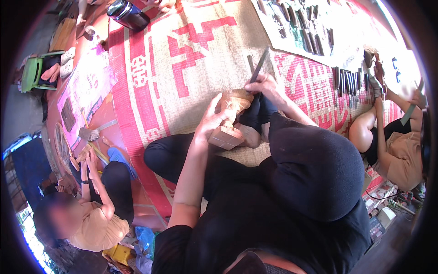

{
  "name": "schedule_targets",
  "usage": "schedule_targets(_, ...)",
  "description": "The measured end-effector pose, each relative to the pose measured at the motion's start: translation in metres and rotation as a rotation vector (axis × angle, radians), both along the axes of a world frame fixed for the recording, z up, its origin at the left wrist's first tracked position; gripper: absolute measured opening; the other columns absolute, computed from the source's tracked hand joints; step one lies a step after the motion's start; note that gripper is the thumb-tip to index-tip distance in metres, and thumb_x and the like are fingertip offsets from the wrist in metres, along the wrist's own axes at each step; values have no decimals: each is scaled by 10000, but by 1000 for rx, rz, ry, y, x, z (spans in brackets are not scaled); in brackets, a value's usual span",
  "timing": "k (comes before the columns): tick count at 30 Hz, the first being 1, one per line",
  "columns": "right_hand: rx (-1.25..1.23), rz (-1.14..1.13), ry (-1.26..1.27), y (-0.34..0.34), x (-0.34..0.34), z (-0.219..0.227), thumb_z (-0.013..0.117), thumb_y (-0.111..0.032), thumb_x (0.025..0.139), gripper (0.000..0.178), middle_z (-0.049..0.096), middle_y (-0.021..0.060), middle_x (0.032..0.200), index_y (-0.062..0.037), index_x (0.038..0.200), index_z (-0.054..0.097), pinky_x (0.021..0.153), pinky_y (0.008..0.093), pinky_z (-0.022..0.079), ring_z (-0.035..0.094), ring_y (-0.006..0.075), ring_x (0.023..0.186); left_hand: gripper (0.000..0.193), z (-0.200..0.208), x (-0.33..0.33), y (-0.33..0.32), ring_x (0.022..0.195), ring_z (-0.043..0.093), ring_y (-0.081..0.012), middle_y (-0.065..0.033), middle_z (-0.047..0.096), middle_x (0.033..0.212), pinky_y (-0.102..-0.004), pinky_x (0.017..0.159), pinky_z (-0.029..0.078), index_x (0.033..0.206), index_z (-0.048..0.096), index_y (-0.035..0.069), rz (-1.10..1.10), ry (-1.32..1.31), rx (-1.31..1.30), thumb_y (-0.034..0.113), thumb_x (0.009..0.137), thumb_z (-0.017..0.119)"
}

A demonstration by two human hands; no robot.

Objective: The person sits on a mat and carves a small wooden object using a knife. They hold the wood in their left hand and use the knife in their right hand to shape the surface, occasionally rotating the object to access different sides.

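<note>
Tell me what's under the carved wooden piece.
A bare foot and dark trousers show past the edges of the carved wooden piece, held by the left hand. Whatever lies directly beneath is covered by wood and hand.

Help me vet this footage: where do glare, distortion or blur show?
Head view, throughout: glare bleaches the sheet at upper right; fisheye distortion curves the mat along its left edge; a co-worker's head at lower left is blurred; the carving looks fairly sharp.
</note>
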State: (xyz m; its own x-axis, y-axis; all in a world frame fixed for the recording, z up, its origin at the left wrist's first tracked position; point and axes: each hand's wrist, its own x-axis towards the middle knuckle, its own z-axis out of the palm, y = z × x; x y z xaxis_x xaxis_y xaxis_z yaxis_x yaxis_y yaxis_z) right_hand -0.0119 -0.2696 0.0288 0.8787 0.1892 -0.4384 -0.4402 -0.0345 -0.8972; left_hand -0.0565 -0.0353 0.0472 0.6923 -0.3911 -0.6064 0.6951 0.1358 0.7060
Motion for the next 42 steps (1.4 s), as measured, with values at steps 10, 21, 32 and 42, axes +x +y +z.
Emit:
schedule_targets(10, 27, -151, 70, -22, 11, -10, 649, -106, 783, 119, 627, 31, 745, -32, 870, 619, 629, 243, 468, 582, 98, 695, 853, -8, -3, 1, 1049, 531, -214, -147, 437, 1242, -319, 854, 467, 1426, 197, 25, 33, -39, -11, 165, 765, 718)
schedule_targets(21, 125, -217, 100, -6, -1, -11, 649, -123, 803, 133, 645, 50, 789, -21, 880, 613, 696, 238, 482, 599, 104, 759, 854, -17, -2, 6, 794, 617, -196, -156, 527, 1114, -291, 633, 531, 1433, 139, 27, 66, 23, -51, 133, 778, 678)
schedule_targets(32, 10, -32, -56, 19, -6, -8, 638, -100, 792, 132, 629, 53, 772, -2, 881, 634, 685, 251, 462, 584, 119, 730, 858, -20, -5, 9, 788, 617, -213, -168, 527, 1111, -305, 605, 533, 1437, 126, 46, 121, 32, -69, 143, 782, 671)
schedule_targets(42, -93, -17, -146, 17, -5, -12, 639, -83, 783, 110, 643, 68, 797, -27, 875, 625, 685, 259, 475, 600, 138, 711, 848, -26, -6, 13, 796, 612, -214, -159, 518, 1118, -311, 610, 539, 1438, 118, 51, 136, 45, -97, 139, 794, 661)
